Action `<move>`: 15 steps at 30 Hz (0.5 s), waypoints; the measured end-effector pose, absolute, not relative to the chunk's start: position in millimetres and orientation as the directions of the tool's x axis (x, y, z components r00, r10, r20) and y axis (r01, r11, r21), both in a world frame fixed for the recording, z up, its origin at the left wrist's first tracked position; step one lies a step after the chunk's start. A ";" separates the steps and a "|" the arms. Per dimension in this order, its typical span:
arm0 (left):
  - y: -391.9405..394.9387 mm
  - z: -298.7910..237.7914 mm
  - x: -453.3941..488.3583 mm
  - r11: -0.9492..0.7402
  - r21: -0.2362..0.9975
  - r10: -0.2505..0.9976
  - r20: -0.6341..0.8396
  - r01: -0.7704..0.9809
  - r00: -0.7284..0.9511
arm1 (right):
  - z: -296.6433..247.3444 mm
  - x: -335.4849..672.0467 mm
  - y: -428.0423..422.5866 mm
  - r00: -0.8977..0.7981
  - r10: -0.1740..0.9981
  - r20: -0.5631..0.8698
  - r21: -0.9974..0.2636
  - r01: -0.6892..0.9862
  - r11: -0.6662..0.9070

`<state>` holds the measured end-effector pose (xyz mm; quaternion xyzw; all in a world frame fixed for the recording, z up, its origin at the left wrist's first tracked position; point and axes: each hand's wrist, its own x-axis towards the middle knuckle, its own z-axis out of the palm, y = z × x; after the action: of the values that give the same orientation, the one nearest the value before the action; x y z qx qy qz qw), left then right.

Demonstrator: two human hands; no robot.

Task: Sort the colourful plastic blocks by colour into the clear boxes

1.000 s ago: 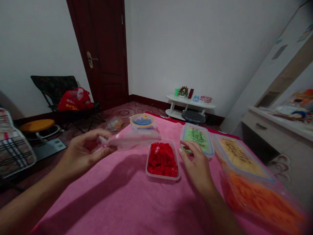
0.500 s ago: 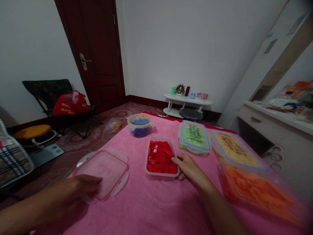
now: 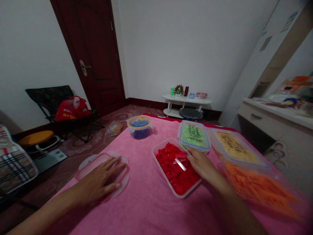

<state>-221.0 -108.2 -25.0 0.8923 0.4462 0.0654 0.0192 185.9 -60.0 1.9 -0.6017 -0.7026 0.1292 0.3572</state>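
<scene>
My right hand grips the right rim of a clear plastic container, which is tilted and turned on the pink cloth. Red building bricks fill it, and a pale strip lies on top of them. Over to the left, my left hand rests flat on a clear lid with a red seal, its fingers stretched out. The lid lies on the cloth and is partly hidden under that hand.
Behind the container stands a round blue tub with a yellow-rimmed lid. To the right are a lidded box of green pieces, a box of yellow pieces and a container of orange pieces. Pink cloth covers the table.
The red-brick container has tilted and turned, shifting right and nearer with my right hand. My left hand has moved from the lid's near edge to lie flat on top of it.
</scene>
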 end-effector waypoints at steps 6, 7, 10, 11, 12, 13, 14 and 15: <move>-122.5 -11.7 -219.3 -0.480 0.187 0.873 0.006 0.857 0.488 | 24.7 191.7 -68.2 -0.067 0.946 0.317 -0.527 0.817 0.234; -126.5 -10.4 -217.1 -0.469 0.183 0.880 0.005 0.864 0.476 | 28.5 193.6 -69.5 -0.054 0.944 0.325 -0.505 0.834 0.221; -140.9 -12.0 -217.0 -0.486 0.142 0.870 -0.011 0.862 0.493 | 38.0 197.3 -73.8 -0.042 0.922 0.386 -0.424 0.879 0.218; -146.0 -14.1 -220.1 -0.494 0.126 0.866 -0.018 0.861 0.499 | 40.4 196.8 -75.5 -0.064 0.903 0.424 -0.378 0.894 0.241; -150.9 -16.7 -224.6 -0.493 0.110 0.867 -0.019 0.863 0.498 | 42.4 194.9 -77.4 -0.101 0.880 0.464 -0.317 0.909 0.271; -155.6 -19.6 -230.1 -0.485 0.097 0.873 -0.013 0.869 0.488 | 44.1 191.8 -79.6 -0.147 0.856 0.496 -0.242 0.923 0.299; -160.1 -22.5 -236.2 -0.472 0.088 0.881 0.000 0.877 0.474 | 45.4 187.7 -82.1 -0.193 0.835 0.516 -0.164 0.934 0.317; -164.4 -25.3 -242.0 -0.459 0.082 0.888 0.012 0.885 0.459 | 46.5 183.0 -84.8 -0.236 0.819 0.523 -0.091 0.940 0.329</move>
<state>-242.0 -164.4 -25.3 0.8536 0.5192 0.0262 0.0319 183.0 -84.8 46.5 -0.5661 -0.7767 -0.1221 0.2477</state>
